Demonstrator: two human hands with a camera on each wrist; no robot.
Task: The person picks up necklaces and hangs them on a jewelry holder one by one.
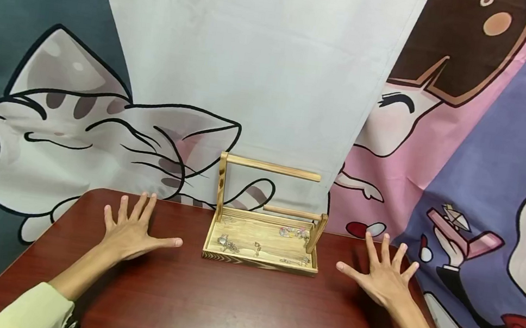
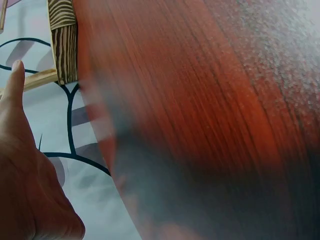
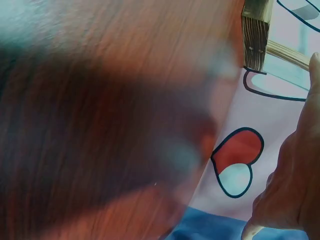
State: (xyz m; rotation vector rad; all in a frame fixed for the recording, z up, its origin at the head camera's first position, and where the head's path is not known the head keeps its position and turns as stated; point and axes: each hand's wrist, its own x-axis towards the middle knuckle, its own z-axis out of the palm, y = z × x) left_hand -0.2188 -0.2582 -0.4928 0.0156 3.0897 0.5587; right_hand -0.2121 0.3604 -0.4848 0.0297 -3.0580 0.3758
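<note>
In the head view my left hand point(image 1: 128, 235) is spread wide on the left of the table, its thumb pointing toward a wooden stand. My right hand point(image 1: 384, 280) is spread likewise on the right side. Neither hand holds anything, and both are apart from the stand. The wooden stand point(image 1: 260, 263) is a shallow tray with two posts, a long upper bar point(image 1: 274, 167) and a shorter lower bar point(image 1: 293, 212). Small jewelry-like pieces lie in it: a silvery one point(image 1: 227, 244) at left, a small one point(image 1: 257, 248) in the middle and a colorful cluster point(image 1: 294, 233) at right.
The reddish-brown table point(image 1: 235, 308) has a glossy wood grain. Right behind it hangs a cloth backdrop point(image 1: 257, 48) printed with a cartoon cat and figures. Pale sleeves point(image 1: 35, 311) cover my forearms, and something dark sits at the left cuff.
</note>
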